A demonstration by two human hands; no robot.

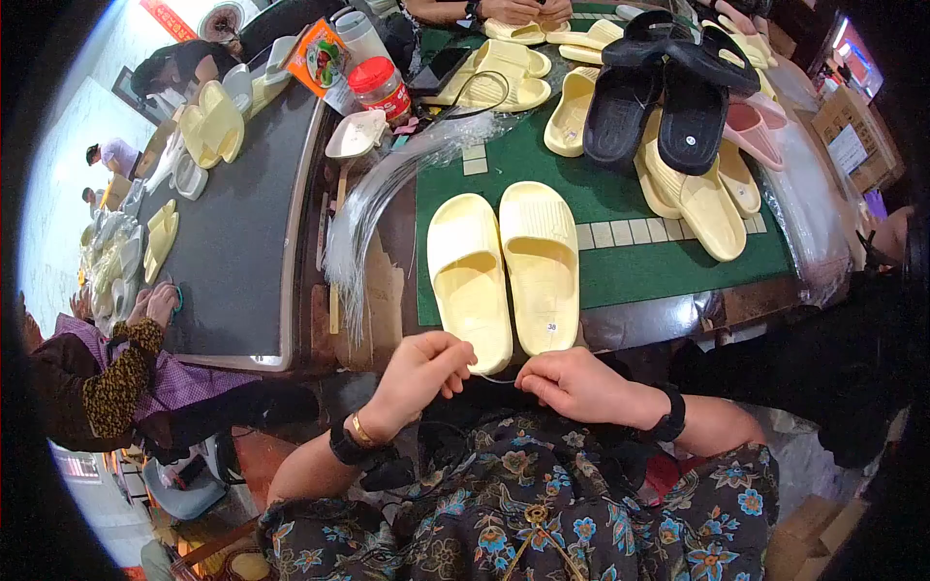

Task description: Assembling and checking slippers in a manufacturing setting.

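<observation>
Pale yellow is the colour of the two slippers lying side by side in the middle of the frame, the left slipper [467, 230] and the right slipper [539, 225], with heels toward the lower edge. They lie on a green mat [620, 266], and their heels reach its near border.

Just below the heels, the left hand [423, 380] has its fingers curled and pinches one end of a thin strand [497, 381]. The right hand [581, 384] pinches the other end between thumb and bent forefinger. The strand crosses the short gap between both hands. The left fingertips overlap the left heel in the view; whether they touch it, I cannot tell.

To the left of the pair, a bundle of clear strands [387, 208] spreads down over the table edge. Above it stand a white dish [351, 140] and a jar with red lid [380, 87].

In the upper right, black sandals [610, 121] are piled over more yellow slippers [712, 213], with pink slippers [756, 136] beside them. At the upper centre, a co-worker's hands [523, 12] are above another yellow slipper.
</observation>
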